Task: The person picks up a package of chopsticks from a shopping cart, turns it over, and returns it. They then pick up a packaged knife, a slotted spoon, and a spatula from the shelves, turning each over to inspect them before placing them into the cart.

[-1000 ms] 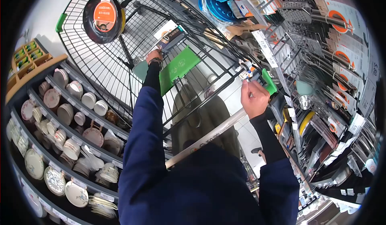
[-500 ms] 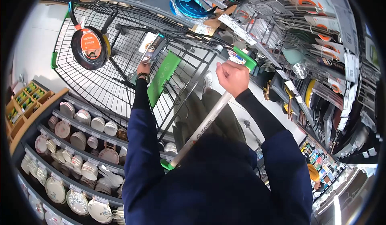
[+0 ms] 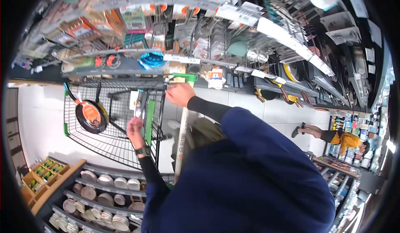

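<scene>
My right hand (image 3: 180, 94) is closed round the white push handle (image 3: 182, 137) of a shopping cart (image 3: 118, 151), close to its green end. Over the cart basket, my left hand (image 3: 136, 134) has its fingers slightly apart and somewhat blurred, with nothing visible held in them. Just beyond its fingertips lies a white and dark boxed package (image 3: 135, 99) in the basket. A black frying pan (image 3: 95, 126) with an orange label rests farther toward the cart's front. Beside my left hand stands the green panel (image 3: 150, 120) of the cart.
Hanging kitchen tools (image 3: 216, 33) and a priced shelf edge (image 3: 181, 58) run along the far side. Shelves of bowls (image 3: 105, 199) stand at the lower left, near a wooden rack (image 3: 56, 183). A person in yellow (image 3: 348, 141) is at the right.
My left hand has let go of the boxed package and drawn back from it. My right hand stays on the handle. The view has turned, showing more of the tool shelves.
</scene>
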The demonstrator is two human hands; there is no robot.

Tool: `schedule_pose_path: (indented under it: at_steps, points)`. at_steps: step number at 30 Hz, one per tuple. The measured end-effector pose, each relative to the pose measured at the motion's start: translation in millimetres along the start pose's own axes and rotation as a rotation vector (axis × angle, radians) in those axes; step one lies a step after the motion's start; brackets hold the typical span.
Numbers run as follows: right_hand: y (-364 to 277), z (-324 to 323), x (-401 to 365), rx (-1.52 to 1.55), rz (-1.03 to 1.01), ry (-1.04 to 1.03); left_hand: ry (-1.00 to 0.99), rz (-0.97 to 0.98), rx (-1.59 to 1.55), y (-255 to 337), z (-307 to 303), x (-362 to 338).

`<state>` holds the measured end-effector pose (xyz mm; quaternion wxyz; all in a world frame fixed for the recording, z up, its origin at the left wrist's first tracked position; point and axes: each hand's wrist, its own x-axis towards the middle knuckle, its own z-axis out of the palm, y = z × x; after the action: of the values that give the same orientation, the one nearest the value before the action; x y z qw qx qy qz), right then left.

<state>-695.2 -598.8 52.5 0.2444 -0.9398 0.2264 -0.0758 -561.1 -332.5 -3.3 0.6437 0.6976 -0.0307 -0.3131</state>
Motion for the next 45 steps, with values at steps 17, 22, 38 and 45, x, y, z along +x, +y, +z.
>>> schedule_pose_path:
  at_steps: [17, 22, 38, 45]
  points:
    - [204.2, -133.9, -63.3, 0.144, 0.526, 1.037, -0.369, 0.199, 0.088, 70.5, 180.7, -119.7]
    - [273.3, -159.2, -34.8, 0.306, 0.684, 1.066, -0.404, 0.121, 0.144, 67.5, 211.7, -151.6]
    - [210.3, -164.3, -151.1, 0.613, 0.380, 0.759, -0.727, 0.111, 0.131, 59.5, 327.6, -176.3]
    - [147.3, -186.3, -208.7, 1.008, 0.413, 0.605, -0.691, 0.073, 0.143, 47.6, 335.3, -164.6]
